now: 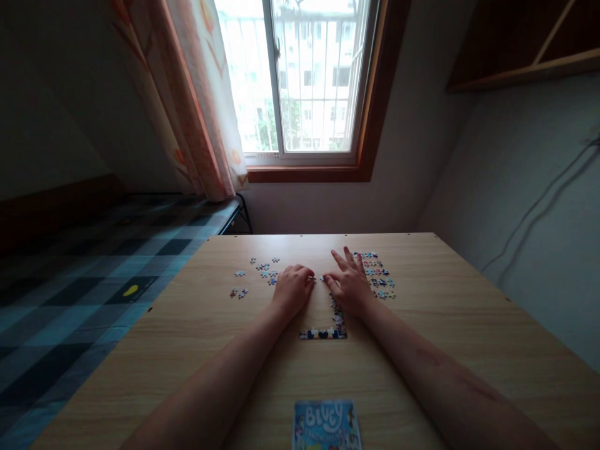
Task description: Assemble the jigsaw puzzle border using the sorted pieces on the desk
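My left hand [293, 289] rests on the wooden table with its fingers curled and fingertips pinched on a small jigsaw puzzle piece, mostly hidden. Just to the right, my right hand [350, 286] holds another puzzle piece [322, 279] at the tips of thumb and forefinger, its other fingers spread. The two pieces are close together with a small gap. Below the hands lies a joined puzzle border [323, 334], a bottom row and a right side forming an L. Part of that right side runs up under my right hand.
Loose puzzle pieces [267, 274] lie scattered left of my left hand. Several rows of pieces [382, 281] sit right of my right hand. A blue "Bluey" box or card [327, 425] lies at the table's near edge. A checked bed [94, 275] stands at left.
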Available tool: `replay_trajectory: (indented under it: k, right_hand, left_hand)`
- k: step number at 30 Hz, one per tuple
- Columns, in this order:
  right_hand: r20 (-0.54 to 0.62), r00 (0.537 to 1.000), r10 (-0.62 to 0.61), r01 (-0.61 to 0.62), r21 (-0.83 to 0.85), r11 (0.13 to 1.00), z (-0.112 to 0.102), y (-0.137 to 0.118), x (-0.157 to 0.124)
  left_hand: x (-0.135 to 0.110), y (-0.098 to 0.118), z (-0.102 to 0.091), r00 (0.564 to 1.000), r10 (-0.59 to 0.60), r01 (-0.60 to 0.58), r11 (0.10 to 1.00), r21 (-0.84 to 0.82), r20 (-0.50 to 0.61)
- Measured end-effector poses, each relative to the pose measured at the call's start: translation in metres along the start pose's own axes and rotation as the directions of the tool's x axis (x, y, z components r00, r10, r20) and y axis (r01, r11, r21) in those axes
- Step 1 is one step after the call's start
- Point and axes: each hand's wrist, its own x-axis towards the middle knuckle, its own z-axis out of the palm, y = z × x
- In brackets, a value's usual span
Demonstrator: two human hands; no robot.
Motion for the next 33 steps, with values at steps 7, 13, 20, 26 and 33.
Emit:
replay_trajectory:
  k: [7,13,20,26,33]
  right_hand:
    - [-0.080,0.997,-0.010,0.013,0.043,0.999,0.001,0.000,0.000]
    - [-0.064,0.998,-0.018,0.022,0.064,0.998,0.003,0.002,0.001]
    - [-0.026,1.000,-0.014,0.016,0.059,0.998,0.002,0.002,0.002]
    - [-0.012,1.000,-0.005,0.006,0.057,0.998,0.001,0.002,0.003]
    - [-0.015,1.000,-0.013,0.014,0.049,0.999,0.000,0.003,0.002]
  left_hand:
    - [0.001,0.009,0.001,1.000,0.000,0.000,1.000,0.017,0.005]
    - [0.007,0.018,0.006,0.999,-0.046,0.045,0.999,0.019,0.018]
    - [0.009,0.018,0.008,0.996,-0.083,0.083,0.997,-0.002,-0.009]
    - [0.009,0.018,0.009,0.997,-0.081,0.081,0.997,0.013,-0.017]
    - [0.009,0.015,0.011,0.996,-0.078,0.078,0.997,0.002,-0.042]
